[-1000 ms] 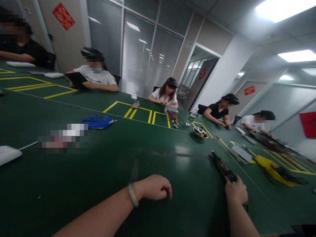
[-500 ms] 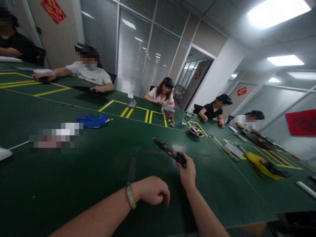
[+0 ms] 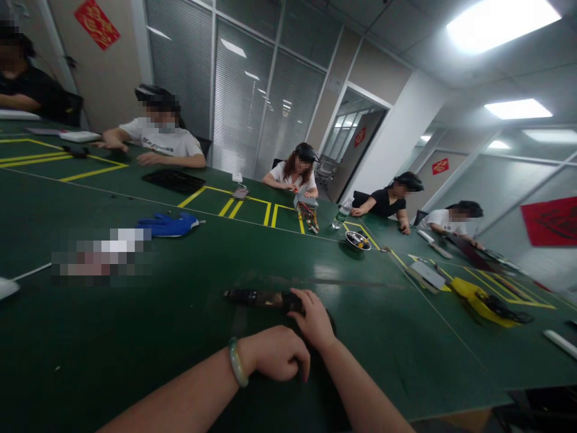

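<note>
A dark, pen-shaped electric screwdriver [image 3: 265, 299] lies on the green table, its narrow tip pointing left. My right hand [image 3: 313, 319] is over its rear end, with fingers and thumb closed around the body. A dark cable shows just behind that hand. My left hand [image 3: 277, 353] rests close in front, wearing a pale green bangle [image 3: 237, 362] at the wrist. Its fingers are curled in, and nothing shows in them.
A blue glove [image 3: 171, 225] lies to the left. Farther off are a metal bowl [image 3: 357, 242] of small parts, a water bottle [image 3: 341, 214], a grey box with wires [image 3: 306, 210] and a yellow bag [image 3: 478, 300]. Several people sit around the table [image 3: 148, 325].
My right hand has brought the electric screwdriver down and left, turning it from slanted in the air to lying flat on the table. My left hand has hardly moved.
</note>
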{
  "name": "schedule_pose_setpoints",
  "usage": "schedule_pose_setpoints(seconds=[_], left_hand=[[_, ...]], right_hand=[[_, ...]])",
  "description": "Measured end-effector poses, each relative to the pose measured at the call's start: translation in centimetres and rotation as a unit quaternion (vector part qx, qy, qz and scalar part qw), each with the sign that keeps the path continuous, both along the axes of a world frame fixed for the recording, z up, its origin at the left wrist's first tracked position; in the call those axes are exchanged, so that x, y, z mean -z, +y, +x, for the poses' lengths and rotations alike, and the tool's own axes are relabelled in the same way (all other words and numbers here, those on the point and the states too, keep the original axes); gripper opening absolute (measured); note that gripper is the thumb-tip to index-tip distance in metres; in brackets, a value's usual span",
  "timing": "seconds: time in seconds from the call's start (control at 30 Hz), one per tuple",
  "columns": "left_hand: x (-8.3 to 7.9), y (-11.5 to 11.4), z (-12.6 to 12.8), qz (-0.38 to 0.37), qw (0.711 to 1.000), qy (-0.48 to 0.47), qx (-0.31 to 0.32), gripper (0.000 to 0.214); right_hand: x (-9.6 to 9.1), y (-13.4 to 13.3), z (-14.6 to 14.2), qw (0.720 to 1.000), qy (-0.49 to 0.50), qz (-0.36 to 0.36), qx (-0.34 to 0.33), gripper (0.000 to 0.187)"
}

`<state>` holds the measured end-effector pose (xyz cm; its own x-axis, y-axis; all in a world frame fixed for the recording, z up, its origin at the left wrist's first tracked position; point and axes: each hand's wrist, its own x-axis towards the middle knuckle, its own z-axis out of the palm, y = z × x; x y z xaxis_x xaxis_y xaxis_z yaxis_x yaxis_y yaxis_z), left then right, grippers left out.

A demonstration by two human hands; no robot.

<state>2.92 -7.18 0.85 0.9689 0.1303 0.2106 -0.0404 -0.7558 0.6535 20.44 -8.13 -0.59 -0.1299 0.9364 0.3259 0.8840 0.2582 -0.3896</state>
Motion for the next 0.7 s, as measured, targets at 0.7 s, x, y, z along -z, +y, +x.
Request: schedule_pose_setpoints(seconds=[0.7], left_hand=[[-0.1,5.2,-1.6,0.115,0.902,0.049,-0.413,0.054]], right_hand=[[-1.1,-13.0,4.9,0.947,0.066,-0.193,0.249,0.066]])
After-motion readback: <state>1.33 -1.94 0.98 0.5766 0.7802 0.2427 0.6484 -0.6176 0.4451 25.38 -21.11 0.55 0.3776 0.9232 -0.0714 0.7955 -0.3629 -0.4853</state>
